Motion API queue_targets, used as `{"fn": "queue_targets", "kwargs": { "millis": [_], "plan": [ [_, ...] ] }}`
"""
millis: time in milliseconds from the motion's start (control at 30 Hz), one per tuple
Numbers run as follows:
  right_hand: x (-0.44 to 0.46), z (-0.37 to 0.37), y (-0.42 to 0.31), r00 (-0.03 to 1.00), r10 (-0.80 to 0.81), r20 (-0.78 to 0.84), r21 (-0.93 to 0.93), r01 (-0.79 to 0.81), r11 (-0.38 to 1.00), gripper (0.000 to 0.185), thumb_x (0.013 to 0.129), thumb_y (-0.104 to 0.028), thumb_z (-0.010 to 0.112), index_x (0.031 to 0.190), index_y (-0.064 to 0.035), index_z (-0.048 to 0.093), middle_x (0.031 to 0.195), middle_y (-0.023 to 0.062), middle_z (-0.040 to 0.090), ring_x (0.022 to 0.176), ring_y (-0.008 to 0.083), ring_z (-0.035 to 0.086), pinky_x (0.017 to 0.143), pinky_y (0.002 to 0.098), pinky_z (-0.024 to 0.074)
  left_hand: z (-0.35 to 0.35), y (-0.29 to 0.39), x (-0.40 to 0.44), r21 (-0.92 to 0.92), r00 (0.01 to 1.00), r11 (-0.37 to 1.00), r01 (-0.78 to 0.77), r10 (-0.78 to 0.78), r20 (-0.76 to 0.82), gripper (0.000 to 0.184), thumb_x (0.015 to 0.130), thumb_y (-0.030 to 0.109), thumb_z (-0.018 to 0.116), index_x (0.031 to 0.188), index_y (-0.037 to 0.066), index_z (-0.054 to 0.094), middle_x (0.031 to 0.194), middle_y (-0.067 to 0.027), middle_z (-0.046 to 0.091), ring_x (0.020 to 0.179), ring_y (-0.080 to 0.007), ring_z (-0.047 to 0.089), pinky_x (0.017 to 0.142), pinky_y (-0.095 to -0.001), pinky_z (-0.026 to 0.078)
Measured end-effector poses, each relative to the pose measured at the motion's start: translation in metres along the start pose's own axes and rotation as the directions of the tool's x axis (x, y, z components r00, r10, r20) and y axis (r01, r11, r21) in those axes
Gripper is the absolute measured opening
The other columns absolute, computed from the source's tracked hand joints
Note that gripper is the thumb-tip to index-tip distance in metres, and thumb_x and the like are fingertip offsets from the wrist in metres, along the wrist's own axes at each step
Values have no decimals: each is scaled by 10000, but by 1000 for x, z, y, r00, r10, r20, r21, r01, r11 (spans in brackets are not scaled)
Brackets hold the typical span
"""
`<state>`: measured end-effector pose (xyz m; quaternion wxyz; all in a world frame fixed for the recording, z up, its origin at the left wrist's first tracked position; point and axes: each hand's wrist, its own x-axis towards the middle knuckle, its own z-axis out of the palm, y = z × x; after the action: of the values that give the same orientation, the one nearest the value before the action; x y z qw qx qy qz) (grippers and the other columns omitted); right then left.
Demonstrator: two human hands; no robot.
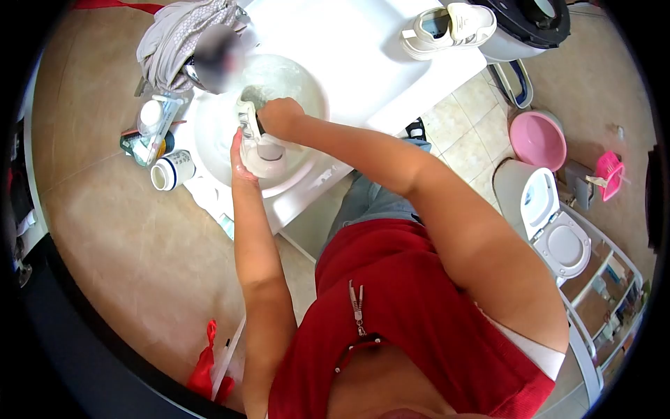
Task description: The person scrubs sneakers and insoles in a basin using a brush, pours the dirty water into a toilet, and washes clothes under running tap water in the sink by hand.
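Observation:
A white shoe [263,158] is held over the round basin [317,94], which has cloudy water in it. My left hand [241,159] grips the shoe from its left side, with the fingers partly hidden beneath it. Against the shoe's opening, my right hand [280,119] is closed with the knuckles up; whatever is inside that hand is hidden. A second white shoe [436,33] sits on the white counter [363,42] at the upper right.
Grey cloth [174,42] lies at the upper left. Beside the basin are a white jar [173,170] and several small toiletries. To the right stand a pink basin [537,141], a toilet [541,202] and a metal rack [604,293]. Red cloth [204,366] is at the lower left.

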<state>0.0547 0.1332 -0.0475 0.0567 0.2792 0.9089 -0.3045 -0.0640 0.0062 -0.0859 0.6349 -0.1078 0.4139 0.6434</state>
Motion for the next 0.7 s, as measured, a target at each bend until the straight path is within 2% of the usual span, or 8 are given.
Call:
{"fn": "queue_targets", "kwargs": {
  "millis": [100,133,267,433,500,533,633,700],
  "plan": [
    [-35,-7,-9,985,-172,28,175,164,971,190,793,-209,521,770,-76,656,754,132,655,720,297,651,622,415,516,-8,8,-5,-79,999,996,-47,48,11,523,887,412,437,1268,56,480,1197,-162,563,1071,-336,555,933,-473,444],
    [-44,-12,-11,980,-186,64,210,169,963,228,810,-242,490,786,-83,651,747,144,645,714,323,643,612,433,511,-7,9,-6,-80,981,996,-47,61,182,538,882,426,431,1267,53,480,1202,-170,558,1079,-337,548,925,-462,446],
    [-31,-15,-18,991,-130,-23,59,131,990,175,783,-201,540,758,-74,658,757,132,657,723,286,651,621,408,517,1,-1,-5,-157,988,984,-78,98,122,521,896,421,401,1268,62,473,1220,-146,550,1112,-308,528,956,-443,421],
    [1,-12,-10,997,-2,-80,-70,-3,998,87,723,-104,606,750,-77,684,765,116,672,754,239,667,638,337,521,30,-8,-11,44,994,995,-87,90,-63,486,901,385,420,1259,62,477,1218,-130,551,1112,-288,529,960,-426,421],
    [5,-10,0,999,8,-47,25,-6,1000,113,733,-131,603,764,-57,683,793,125,675,759,249,666,651,343,522,31,-8,-9,115,982,982,-151,162,-95,480,897,379,433,1254,61,481,1211,-130,554,1099,-292,537,946,-428,433],
    [-2,-9,2,999,26,-21,46,-25,999,119,735,-136,602,765,-54,683,796,128,674,761,254,666,657,345,521,28,-6,-8,60,992,991,-120,122,-30,486,888,378,451,1252,58,484,1198,-132,562,1077,-300,546,937,-435,435],
    [-36,-7,1,995,19,93,145,-33,989,131,736,-142,592,765,-53,683,801,139,673,764,267,665,663,357,520,5,-1,-2,17,985,992,-125,126,-119,490,885,387,453,1240,53,496,1183,-134,570,1056,-307,551,924,-444,441],
    [-49,-14,-6,993,4,119,199,-28,980,132,735,-141,586,762,-56,683,800,143,672,762,273,664,661,364,520,1,4,-4,5,988,991,-135,135,-75,482,883,396,453,1223,60,512,1159,-129,581,1031,-311,557,899,-448,452]
  ]
}}
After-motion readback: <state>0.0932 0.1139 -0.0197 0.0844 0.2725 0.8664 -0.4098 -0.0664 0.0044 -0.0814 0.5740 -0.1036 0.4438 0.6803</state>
